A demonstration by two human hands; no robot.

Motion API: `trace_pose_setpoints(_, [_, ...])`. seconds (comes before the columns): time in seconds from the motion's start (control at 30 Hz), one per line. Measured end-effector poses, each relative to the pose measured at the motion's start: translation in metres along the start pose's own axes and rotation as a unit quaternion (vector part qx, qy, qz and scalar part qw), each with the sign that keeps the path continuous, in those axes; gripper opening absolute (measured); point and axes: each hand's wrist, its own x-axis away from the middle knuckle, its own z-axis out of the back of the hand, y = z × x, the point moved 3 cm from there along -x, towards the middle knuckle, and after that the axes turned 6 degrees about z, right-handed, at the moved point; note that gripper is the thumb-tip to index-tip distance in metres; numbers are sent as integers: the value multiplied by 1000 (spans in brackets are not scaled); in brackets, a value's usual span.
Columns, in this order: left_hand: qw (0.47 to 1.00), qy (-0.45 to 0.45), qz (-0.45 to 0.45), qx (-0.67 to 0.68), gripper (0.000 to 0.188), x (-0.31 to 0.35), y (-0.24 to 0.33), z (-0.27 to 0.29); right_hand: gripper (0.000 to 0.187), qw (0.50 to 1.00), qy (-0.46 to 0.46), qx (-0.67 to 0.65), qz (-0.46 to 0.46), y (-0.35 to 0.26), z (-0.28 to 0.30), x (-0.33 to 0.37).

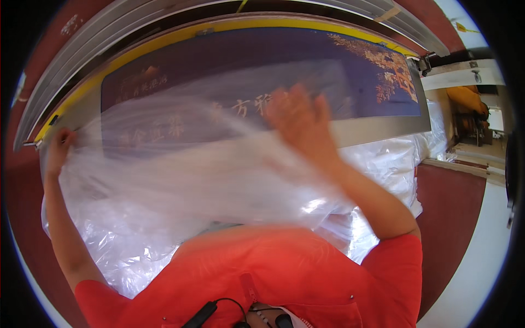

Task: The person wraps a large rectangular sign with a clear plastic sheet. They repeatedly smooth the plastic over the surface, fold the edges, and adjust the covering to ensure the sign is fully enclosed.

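Observation:
A dark purple printed panel (262,52) with gold characters and a gold flowering tree lies across a flat metal plate (377,127). Over its near left part spreads a thin clear plastic sheet (180,169), smeared by motion. My left hand (61,146) is closed at the plate's left edge, gripping the edge of the sheet. My right hand (301,123) passes above the middle of the panel with its fingers stretched out; it is blurred, and whether it touches the sheet I cannot tell.
Crumpled clear plastic (383,169) is heaped along the near side of the plate. A yellow rail (164,42) with small clips borders the far edge, and grey metal profiles (136,17) curve behind it. Red-brown floor (451,202) shows at the right.

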Motion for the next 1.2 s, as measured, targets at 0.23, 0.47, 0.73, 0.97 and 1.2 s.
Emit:
trace_pose_setpoints(0.23, [932,294,180,-116,32,-25,-41,-28,58,933,9,-2,-359,101,-11,51])
trace_pose_setpoints(0.47, [924,287,231,-105,36,-30,-29,-31,43,556,-49,-666,-495,3,-80,293])
trace_pose_setpoints(0.73, [930,277,222,-101,39,-55,-74,-26,19,884,-259,-117,-371,-12,-63,274])
trace_pose_setpoints(0.97, [937,292,179,-67,34,-47,-60,-31,34,175,327,-799,-473,-14,0,201])
trace_pose_setpoints(1.2, [947,285,140,-54,35,-49,-55,-37,45,819,-50,162,-548,207,150,242])
